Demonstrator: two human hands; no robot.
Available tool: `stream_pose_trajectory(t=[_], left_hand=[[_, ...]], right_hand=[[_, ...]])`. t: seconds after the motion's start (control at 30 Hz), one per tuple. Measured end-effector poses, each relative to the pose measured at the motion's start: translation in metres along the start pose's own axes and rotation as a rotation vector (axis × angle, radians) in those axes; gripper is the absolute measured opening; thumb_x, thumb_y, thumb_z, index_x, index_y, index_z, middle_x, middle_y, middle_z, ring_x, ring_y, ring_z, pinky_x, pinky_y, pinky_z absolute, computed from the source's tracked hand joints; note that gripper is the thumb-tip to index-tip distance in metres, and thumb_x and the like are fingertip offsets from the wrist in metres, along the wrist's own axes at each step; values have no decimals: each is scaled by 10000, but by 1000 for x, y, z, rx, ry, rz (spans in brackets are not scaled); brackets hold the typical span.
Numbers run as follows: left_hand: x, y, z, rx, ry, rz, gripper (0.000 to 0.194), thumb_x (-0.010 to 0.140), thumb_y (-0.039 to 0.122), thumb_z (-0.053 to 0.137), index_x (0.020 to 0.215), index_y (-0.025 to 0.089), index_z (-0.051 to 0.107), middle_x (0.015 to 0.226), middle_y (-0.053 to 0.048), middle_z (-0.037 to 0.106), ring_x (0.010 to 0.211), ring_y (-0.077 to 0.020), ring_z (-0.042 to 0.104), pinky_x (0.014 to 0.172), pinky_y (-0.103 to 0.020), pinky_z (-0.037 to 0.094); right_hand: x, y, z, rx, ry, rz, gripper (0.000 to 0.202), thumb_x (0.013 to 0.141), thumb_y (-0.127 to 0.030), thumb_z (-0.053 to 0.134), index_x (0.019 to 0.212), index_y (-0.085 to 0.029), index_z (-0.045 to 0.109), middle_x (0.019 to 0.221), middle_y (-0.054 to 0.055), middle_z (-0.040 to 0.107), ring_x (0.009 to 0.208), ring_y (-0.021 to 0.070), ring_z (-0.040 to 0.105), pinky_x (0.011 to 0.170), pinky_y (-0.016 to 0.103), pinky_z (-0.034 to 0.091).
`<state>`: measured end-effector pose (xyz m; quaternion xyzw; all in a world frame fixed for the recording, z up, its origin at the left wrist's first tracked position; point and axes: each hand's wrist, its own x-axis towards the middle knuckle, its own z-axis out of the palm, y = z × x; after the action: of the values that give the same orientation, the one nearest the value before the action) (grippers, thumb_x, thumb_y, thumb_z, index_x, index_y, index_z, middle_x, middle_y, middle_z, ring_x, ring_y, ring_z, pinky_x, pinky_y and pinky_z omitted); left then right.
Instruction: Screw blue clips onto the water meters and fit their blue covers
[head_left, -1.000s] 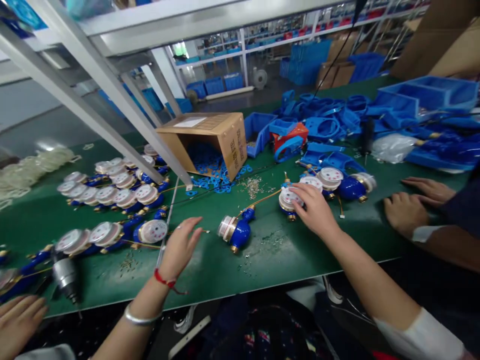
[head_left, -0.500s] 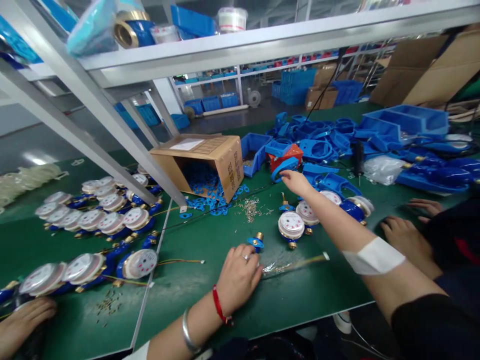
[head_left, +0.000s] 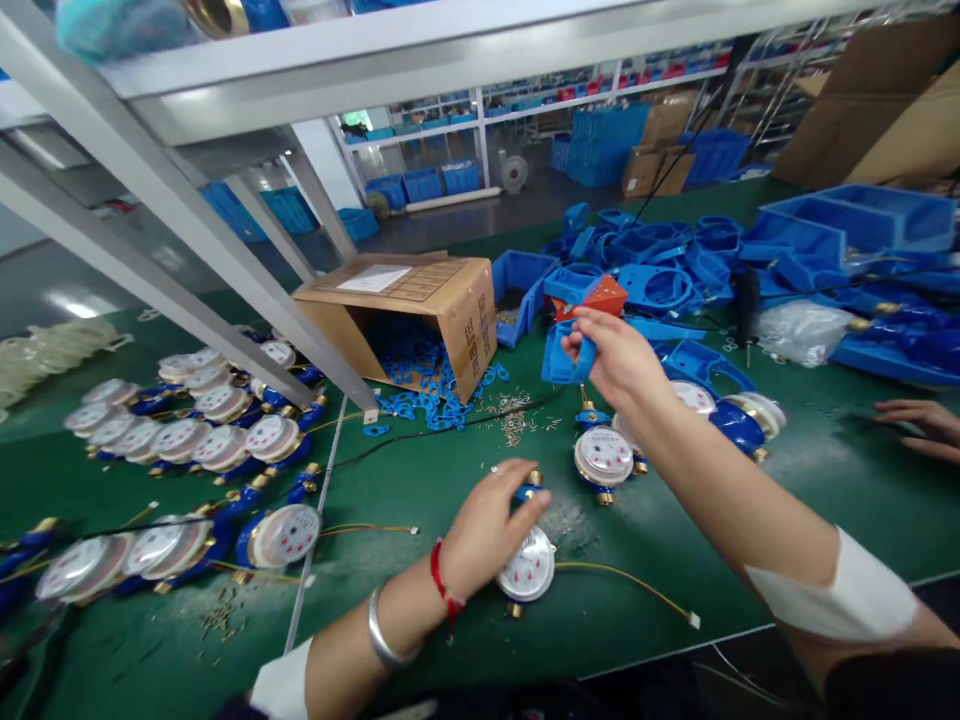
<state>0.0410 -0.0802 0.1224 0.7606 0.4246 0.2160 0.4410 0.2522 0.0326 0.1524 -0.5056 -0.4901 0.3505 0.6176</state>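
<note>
My left hand is over a round water meter, its fingers apart near the brass end. The meter lies dial up, with a yellow cable running right to a white plug. My right hand grips a blue plastic bracket beside the orange-red box. Just below my right forearm, another meter stands with a blue flange piece behind it. Small screws lie scattered between the hands and the carton.
A tipped carton spills small blue parts. Rows of meters stand at left, beneath slanting metal posts. Blue brackets are heaped at back right, near a black screwdriver. Another person's hand rests at right.
My right hand has lifted the blue bracket and turned it. My left hand has opened and uncovered the meter's dial. The hand at far left has left view, and the view has shifted slightly.
</note>
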Motion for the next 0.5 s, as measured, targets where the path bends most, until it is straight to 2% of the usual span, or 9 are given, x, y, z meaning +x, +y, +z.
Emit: stream_pose_trajectory(t=[0.07,0.13,0.17,0.27,0.33,0.37,0.4,0.43,0.5], left_hand=[[24,1,-5,-437,-16,-86,436,889,503,441,1168,189,558,1207,-121,581,1122,-252,544,1006,-451,398],[45,5,-2,-858,-60,-154,402,895,483,446,1134,182,564,1161,-104,602,1055,-226,584,939,-403,455],[52,7,1,-1003,-54,-170,346,883,442,494,1096,182,576,1131,-84,612,1022,-208,596,901,-367,478],[63,10,7,-1123,49,-199,231,748,256,692,938,150,615,936,-33,643,831,-134,612,738,-229,509],[63,10,5,-1079,137,-268,251,649,202,761,839,125,618,779,-6,624,681,-92,583,631,-175,496],[60,9,3,-1047,184,-324,272,609,205,785,802,122,612,719,9,605,622,-79,563,588,-163,487],[56,8,0,-1010,231,-389,298,574,217,805,775,124,606,672,21,587,579,-73,549,555,-159,482],[50,6,-2,-965,279,-456,324,545,237,820,759,130,601,638,31,572,547,-75,540,527,-161,478],[33,4,-4,-841,345,-586,371,507,273,837,769,143,610,592,34,567,513,-97,541,495,-185,483]], right_hand=[[-41,-15,8,65,-41,16,246,879,-328,484,1088,-199,511,775,-5,571,689,104,582,700,283,531],[-80,-27,16,241,-211,67,259,863,-356,523,1090,-232,501,791,-9,573,716,110,575,689,268,511],[-95,-32,17,226,-295,66,251,855,-334,543,1084,-235,514,863,2,585,757,112,576,718,270,506],[-116,-37,2,76,-468,-40,408,861,-317,545,1256,-288,449,1040,11,609,864,120,594,781,272,507],[-110,-31,-32,-177,-507,-104,457,866,-342,537,1308,-328,420,1076,-14,636,888,110,619,794,257,514],[-102,-26,-57,-330,-461,-120,414,875,-357,520,1283,-331,457,1068,-24,651,889,106,630,796,251,517],[-91,-19,-87,-560,-318,-123,336,882,-385,501,1214,-342,525,1035,-45,669,873,99,639,793,245,518],[-78,-10,-121,-655,-205,-89,276,901,-392,462,1129,-306,592,1017,-27,679,894,119,641,817,273,514],[-48,13,-194,-780,-5,-31,326,946,-371,352,1088,-222,604,1042,34,666,942,154,630,881,341,490]])
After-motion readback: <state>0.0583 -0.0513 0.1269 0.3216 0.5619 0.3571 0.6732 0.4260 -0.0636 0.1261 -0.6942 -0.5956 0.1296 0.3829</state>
